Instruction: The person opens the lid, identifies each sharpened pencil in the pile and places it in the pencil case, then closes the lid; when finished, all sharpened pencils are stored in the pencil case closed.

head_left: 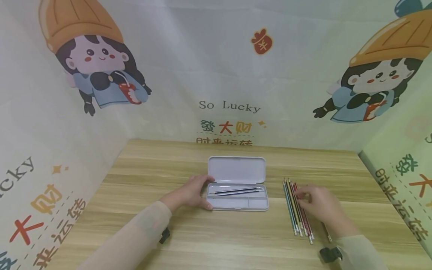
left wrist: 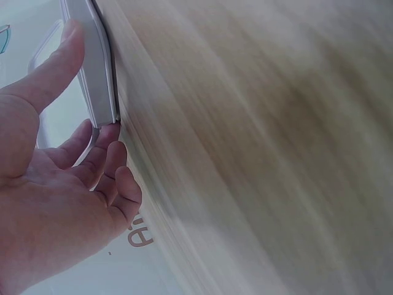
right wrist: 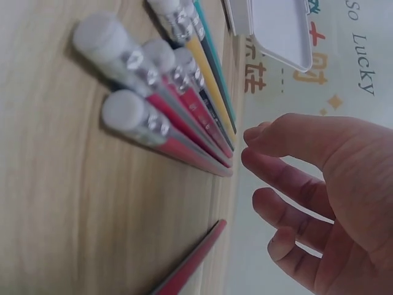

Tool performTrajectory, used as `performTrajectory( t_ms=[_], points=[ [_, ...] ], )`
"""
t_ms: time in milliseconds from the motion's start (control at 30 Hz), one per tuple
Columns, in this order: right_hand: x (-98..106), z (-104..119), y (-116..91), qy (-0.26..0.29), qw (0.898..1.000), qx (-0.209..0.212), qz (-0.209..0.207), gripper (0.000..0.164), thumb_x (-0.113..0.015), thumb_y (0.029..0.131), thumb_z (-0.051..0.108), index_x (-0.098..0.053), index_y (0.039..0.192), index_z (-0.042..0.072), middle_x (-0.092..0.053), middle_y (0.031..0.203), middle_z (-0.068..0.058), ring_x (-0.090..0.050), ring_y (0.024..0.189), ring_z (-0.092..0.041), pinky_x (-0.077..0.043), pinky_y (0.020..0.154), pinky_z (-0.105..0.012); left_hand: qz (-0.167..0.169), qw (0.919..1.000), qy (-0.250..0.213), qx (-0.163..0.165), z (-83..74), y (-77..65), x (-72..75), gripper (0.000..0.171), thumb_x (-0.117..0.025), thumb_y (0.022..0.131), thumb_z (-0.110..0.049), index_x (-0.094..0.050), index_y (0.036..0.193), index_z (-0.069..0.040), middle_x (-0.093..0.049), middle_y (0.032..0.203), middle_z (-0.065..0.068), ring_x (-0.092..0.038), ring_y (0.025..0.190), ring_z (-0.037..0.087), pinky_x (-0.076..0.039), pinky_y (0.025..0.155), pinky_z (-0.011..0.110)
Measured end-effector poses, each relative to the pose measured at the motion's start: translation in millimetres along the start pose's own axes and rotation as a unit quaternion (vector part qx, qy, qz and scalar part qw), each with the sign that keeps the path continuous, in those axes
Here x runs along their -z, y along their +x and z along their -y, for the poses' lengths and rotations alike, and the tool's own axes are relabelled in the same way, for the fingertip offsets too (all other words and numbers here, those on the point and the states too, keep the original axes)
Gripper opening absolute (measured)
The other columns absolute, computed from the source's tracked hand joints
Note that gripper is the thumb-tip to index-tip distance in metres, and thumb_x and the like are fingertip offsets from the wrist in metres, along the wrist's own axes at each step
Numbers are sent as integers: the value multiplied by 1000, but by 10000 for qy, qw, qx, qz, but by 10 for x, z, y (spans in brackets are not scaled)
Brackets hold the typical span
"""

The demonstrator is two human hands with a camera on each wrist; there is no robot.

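Note:
An open white pencil case (head_left: 237, 197) lies on the table with its lid (head_left: 237, 169) folded back. Two dark striped pencils (head_left: 236, 191) rest in its long rear compartment. My left hand (head_left: 190, 193) grips the case's left end, the thumb at the front corner and fingers at the hinge side. To the right, several pencils (head_left: 295, 210) lie side by side, teal, black, yellow and red, with white erasers (right wrist: 126, 110) toward me. My right hand (head_left: 320, 204) hovers at the red pencils, thumb and index finger close together, the other fingers loosely bent, nothing visible between them.
A lone red pencil (right wrist: 190, 261) lies apart to the right of the row, partly under my right forearm. The wood-grain table (head_left: 162, 161) meets a printed cloth backdrop (head_left: 179, 75) at the back and both sides.

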State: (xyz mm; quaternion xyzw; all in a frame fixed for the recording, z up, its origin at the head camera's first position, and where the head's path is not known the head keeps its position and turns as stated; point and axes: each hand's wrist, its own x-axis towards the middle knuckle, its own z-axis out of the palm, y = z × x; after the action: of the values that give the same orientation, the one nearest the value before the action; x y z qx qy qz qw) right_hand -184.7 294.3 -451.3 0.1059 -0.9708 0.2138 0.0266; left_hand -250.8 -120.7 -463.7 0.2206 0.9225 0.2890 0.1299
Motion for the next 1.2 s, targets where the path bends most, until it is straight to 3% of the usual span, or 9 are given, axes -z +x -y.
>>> performTrajectory(
  t_ms=[633, 867, 1200],
  points=[
    [-74, -23, 4, -74, 9999, -93, 109, 21, -78, 84, 8, -78, 106, 10, -74, 89, 3, -48, 56, -8, -40, 49, -25, 28, 10000, -29, -21, -12, -3, 20, 90, -97, 67, -23, -52, 144, -5, -58, 144, 16, -47, 136, 35, -37, 121, 50],
    [-55, -3, 62, -542, 9984, -10, 185, 23, -79, 82, 10, -77, 104, 7, -77, 93, -4, -70, 81, -21, -60, 73, -47, 17, 10000, -3, -12, 7, 11, 5, 90, -97, 67, -23, -53, 143, -5, -58, 143, 15, -48, 135, 34, -37, 121, 50],
    [-103, 30, 101, -776, 9966, -148, 213, 28, -80, 82, 13, -78, 109, 6, -71, 80, 2, -61, 70, -12, -53, 60, -35, 28, 10000, 22, -51, 1, -5, 17, 90, -97, 67, -24, -52, 143, -5, -57, 144, 16, -48, 135, 35, -36, 121, 51]
  ],
)
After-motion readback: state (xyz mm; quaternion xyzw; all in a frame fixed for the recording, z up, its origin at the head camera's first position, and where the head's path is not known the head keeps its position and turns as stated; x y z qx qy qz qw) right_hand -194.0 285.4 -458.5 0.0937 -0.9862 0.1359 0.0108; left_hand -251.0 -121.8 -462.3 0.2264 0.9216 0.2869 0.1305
